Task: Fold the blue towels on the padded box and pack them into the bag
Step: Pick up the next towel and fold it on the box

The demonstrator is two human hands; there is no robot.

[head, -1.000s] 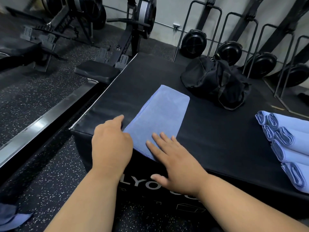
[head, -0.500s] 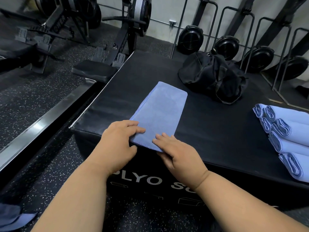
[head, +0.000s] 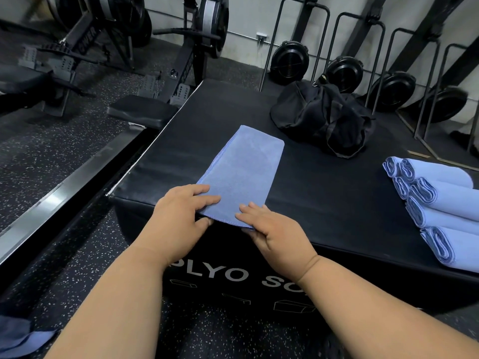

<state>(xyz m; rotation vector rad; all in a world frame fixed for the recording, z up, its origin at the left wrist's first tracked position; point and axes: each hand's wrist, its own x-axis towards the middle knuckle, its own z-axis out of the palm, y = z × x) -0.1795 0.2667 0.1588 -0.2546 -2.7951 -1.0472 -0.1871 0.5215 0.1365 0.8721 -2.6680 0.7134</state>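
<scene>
Lengthwise, towel (head: 243,174) away (seemingly pinched).

Only real lettering I could make out was on the front face of the padded box (head: 233,294), where grey capitals read "PLYO SO" before a forearm cut off the rest, with little outline drawings of boxes printed under it. The leaning frame of one rowing machine (head: 85,42) had pale letters looking like "OWER", first part hidden. The other rower (head: 189,66) carried similar lettering, too blurred to read.
</scene>
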